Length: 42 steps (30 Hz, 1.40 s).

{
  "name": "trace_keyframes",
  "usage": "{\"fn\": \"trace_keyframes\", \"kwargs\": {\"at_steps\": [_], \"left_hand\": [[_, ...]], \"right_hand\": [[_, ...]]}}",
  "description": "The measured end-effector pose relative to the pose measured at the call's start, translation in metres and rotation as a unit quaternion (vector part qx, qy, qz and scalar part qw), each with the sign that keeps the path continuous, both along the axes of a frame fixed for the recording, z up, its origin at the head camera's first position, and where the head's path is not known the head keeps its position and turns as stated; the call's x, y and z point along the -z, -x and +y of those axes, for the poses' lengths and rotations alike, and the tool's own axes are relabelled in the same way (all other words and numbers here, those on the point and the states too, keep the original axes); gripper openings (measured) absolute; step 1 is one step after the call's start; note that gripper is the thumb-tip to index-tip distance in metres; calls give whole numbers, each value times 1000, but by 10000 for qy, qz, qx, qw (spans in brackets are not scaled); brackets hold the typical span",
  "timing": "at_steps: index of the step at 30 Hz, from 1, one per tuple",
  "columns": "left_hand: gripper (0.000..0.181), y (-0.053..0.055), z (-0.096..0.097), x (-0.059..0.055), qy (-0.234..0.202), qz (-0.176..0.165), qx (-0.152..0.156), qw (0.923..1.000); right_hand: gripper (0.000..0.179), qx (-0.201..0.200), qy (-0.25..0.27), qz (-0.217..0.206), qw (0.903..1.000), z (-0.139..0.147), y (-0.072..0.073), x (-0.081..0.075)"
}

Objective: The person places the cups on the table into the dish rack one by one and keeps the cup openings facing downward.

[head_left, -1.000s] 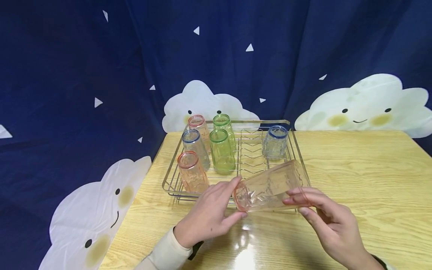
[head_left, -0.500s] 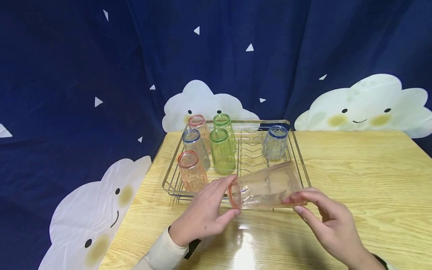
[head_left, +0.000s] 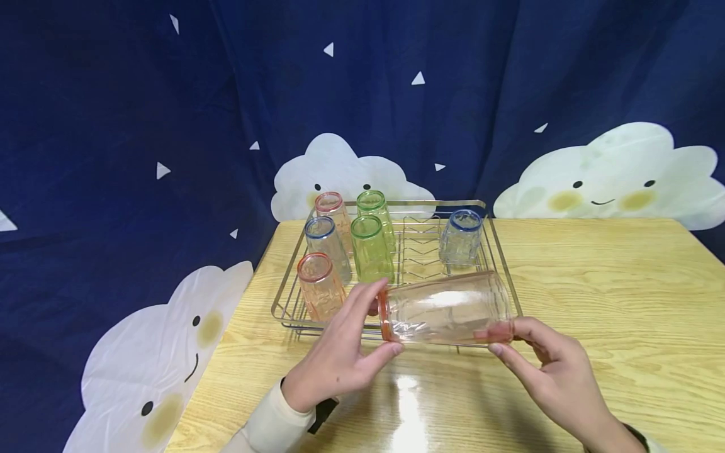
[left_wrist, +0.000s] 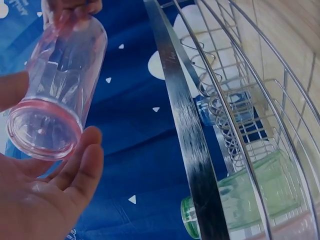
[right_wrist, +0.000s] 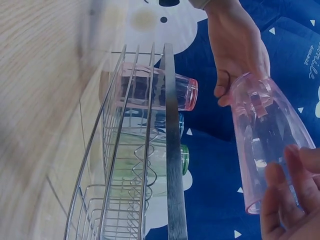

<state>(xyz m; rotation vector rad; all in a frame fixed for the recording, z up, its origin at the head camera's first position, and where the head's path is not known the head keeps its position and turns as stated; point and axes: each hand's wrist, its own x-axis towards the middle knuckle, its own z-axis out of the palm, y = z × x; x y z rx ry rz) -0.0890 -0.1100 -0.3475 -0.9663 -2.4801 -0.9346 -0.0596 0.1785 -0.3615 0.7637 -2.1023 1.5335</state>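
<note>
A clear pink-tinted drinking glass (head_left: 442,308) lies sideways in the air, over the front edge of a wire dish rack (head_left: 506,267). At its thick red-rimmed base, my left hand (head_left: 337,355) holds it between thumb and fingers. My right hand (head_left: 561,377) pinches the wide mouth at the other end, with fingertips inside the glass and the thumb outside. In the left wrist view, the round base (left_wrist: 44,130) faces the camera, with thumb and fingers on either side. The right wrist view shows the glass (right_wrist: 262,130) stretched between both hands.
Upside down in the rack's left part stand several tumblers: orange (head_left: 321,289), blue (head_left: 328,248), pink (head_left: 338,217) and green (head_left: 372,251). One short blue glass (head_left: 461,239) stands at its back right. The rack sits on a wooden table (head_left: 612,296) before a dark blue curtain (head_left: 374,94).
The pink glass has shifted slightly left and turned from slanting to nearly level. Both hands have moved with it, keeping their hold at its two ends. The glasses in the rack stay put.
</note>
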Motion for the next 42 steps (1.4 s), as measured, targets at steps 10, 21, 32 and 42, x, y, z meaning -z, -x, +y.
{"fn": "trace_keyframes", "kwargs": {"at_steps": [10,21,32,42], "left_hand": [[81,0,4,-8,-502,-319,-233,9980],[75,7,-1,-18,-1265,673,336,9891],[68,13,-14,-38,-1549,1003,-140,9827],[74,25,-29,-47,-1663,864,-768,9793]], "right_hand": [[36,17,-180,-224,9996,-3,3,4],[50,230,-1254,316,9913,-2,6,-1],[56,-113,-1701,522,9840,4,8,-1],[58,-268,-1840,782,9794,9,9,1]]}}
